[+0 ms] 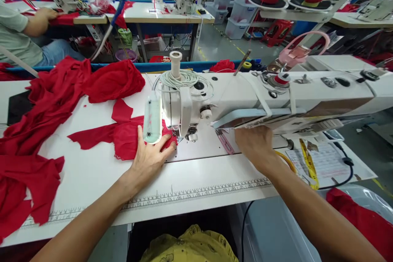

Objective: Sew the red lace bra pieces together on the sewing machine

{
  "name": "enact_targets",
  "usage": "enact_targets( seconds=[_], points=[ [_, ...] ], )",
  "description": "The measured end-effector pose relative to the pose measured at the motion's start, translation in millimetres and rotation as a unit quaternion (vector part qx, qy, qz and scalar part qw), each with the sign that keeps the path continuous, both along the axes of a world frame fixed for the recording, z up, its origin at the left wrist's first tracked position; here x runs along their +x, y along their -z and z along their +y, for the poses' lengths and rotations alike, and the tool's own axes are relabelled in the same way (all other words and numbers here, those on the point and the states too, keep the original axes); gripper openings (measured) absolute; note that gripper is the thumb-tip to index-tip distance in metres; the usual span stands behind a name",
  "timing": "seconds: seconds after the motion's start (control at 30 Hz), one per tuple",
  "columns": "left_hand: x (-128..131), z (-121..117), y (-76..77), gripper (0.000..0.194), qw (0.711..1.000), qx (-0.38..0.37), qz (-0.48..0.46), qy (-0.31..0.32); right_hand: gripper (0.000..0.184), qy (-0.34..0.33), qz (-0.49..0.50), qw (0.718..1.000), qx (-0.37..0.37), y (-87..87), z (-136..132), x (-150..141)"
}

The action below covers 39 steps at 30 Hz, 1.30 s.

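Note:
My left hand (152,153) lies spread on a red fabric piece (125,139), its fingertips close to the presser foot (175,131) of the sewing machine (233,90). Part of the fabric runs beneath the needle area, behind a pale green guard (152,118). My right hand (254,143) reaches under the machine arm, and its fingers are hidden behind the arm and a light blue panel (258,115). Beside that hand, pink-handled thread snips (225,142) rest on the machine bed.
Heaps of red fabric (58,90) cover the table's left side. A ruler strip (196,192) runs along the front edge. To the right lie a yellow tape measure (309,163) and papers (328,163), above a plastic bin (282,221). Across the way sits another person (27,37).

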<state>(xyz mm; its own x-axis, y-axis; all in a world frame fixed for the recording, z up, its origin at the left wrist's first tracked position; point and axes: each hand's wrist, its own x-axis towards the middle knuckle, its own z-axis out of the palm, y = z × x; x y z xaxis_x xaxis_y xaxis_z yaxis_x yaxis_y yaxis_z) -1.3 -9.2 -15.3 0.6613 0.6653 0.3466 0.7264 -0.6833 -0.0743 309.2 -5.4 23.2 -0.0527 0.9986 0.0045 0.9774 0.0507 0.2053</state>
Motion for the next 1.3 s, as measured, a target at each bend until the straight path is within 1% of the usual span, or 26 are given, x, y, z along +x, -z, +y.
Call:
enact_targets(
  seconds=[0.07,0.1,0.13,0.17,0.23,0.3,0.33,0.4,0.47,0.6,0.73,0.9,1.07,1.2,1.3],
  points=[
    [0,0,-0.1,0.047,1.000,0.004,0.011,-0.002,0.029,0.018,-0.028,0.999,0.039,-10.3,-15,-3],
    [0,0,-0.1,0.048,1.000,0.005,0.015,-0.002,0.027,0.008,-0.033,0.997,0.065,-14.3,-23,-6],
    [0,0,-0.1,0.049,1.000,0.004,0.017,-0.003,0.025,-0.021,-0.020,0.996,0.087,-16.9,-30,-10],
    [-1,0,-0.1,0.049,1.000,0.003,0.016,-0.003,0.023,-0.057,0.014,0.993,0.104,-17.4,-37,-15],
    [-1,1,0.0,0.050,1.000,0.000,0.009,0.000,0.022,-0.140,0.127,0.977,0.100,-12.2,-47,-27],
    [-1,1,-0.2,0.050,1.000,0.001,0.004,0.005,0.023,-0.189,0.226,0.954,0.056,-1.2,-53,-41],
    [-1,1,-0.5,0.049,1.000,0.003,0.003,0.008,0.024,-0.198,0.252,0.947,0.032,4.9,-54,-49],
    [0,0,-1.5,0.047,1.000,0.009,0.007,0.009,0.023,-0.197,0.264,0.944,-0.004,15.2,-53,-63],
    [1,0,-2.8,0.046,1.000,0.014,0.016,0.006,0.022,-0.189,0.258,0.947,-0.019,21.3,-49,-74],
    [1,0,-4.5,0.047,0.999,0.013,0.029,0.008,0.020,-0.179,0.254,0.950,-0.040,23.9,-42,-86],
    [1,1,-3.3,0.040,0.999,0.007,0.032,0.014,0.019,-0.168,0.260,0.949,-0.057,24.5,-39,-91],
    [1,3,-0.5,0.037,1.000,-0.015,0.017,0.020,0.018,-0.179,0.258,0.948,-0.051,27.1,-38,-94],
    [1,4,-0.4,0.034,0.999,-0.003,0.018,0.032,0.019,-0.172,0.252,0.951,-0.054,27.8,-39,-96],
    [1,4,-1.3,0.034,0.999,0.014,0.024,0.034,0.019,-0.174,0.255,0.951,-0.030,29.5,-41,-98],
    [1,4,-1.7,0.034,0.999,0.011,0.026,0.039,0.019,-0.173,0.262,0.949,-0.011,31.4,-42,-99]
  ],
)
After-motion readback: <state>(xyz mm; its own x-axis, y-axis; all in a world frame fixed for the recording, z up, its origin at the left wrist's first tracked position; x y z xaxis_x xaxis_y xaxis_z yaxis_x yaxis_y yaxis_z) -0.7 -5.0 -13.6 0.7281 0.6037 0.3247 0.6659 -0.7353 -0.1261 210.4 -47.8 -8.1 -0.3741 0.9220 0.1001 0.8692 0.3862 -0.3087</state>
